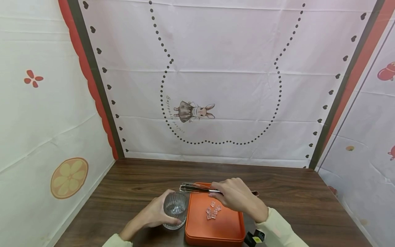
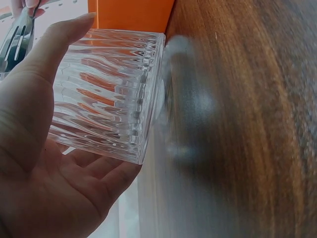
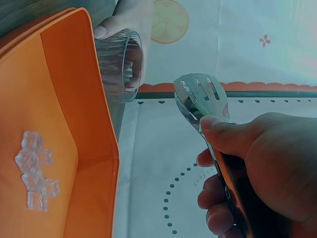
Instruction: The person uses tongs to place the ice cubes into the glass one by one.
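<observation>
My left hand grips a clear ribbed glass by its side, thumb across the front. In the left wrist view the glass has its base right at the tabletop, beside the orange tray. My right hand holds metal tongs with slotted heads and dark handles. Their heads are close together and point left, above the tray's far edge, near the glass. Several clear ice-like cubes lie clustered in the orange tray; the right wrist view shows the cubes below the tongs' level.
A dark wood table spreads beneath everything. White printed cloth hangs behind and along both sides. A small black device sits at the right forearm, close to the tray's near right corner.
</observation>
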`<control>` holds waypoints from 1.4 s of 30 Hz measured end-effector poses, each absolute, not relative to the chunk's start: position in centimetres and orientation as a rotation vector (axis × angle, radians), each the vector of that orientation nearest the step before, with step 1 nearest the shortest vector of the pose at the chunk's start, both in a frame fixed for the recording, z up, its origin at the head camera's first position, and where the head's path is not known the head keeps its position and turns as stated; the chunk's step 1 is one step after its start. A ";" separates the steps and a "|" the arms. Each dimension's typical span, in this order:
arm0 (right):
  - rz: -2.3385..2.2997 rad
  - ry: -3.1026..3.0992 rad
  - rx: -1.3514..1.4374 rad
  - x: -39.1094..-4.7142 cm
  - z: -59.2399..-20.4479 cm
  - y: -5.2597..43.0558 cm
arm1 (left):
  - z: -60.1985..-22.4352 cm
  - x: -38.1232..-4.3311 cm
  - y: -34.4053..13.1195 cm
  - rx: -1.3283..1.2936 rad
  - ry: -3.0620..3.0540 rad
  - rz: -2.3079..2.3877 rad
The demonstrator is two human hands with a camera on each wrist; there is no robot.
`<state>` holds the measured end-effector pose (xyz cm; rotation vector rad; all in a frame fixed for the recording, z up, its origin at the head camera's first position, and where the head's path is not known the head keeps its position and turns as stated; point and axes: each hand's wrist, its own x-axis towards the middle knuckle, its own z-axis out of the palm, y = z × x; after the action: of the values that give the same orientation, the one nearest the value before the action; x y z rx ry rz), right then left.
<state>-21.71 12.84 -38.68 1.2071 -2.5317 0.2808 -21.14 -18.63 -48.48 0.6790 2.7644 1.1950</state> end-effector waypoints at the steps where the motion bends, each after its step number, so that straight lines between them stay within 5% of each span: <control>1: 0.278 -2.531 1.206 -21.7 -38.7 12.8 | -48.5 -21.1 -18.6 0.679 2.765 1.194; 42: 0.285 -2.505 1.269 -21.3 -39.3 10.8 | -48.4 -21.1 -18.7 0.668 2.757 1.189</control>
<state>-21.28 10.77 -39.28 1.2692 -2.5051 0.2851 -21.10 -18.70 -48.42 0.6682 2.7574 1.1889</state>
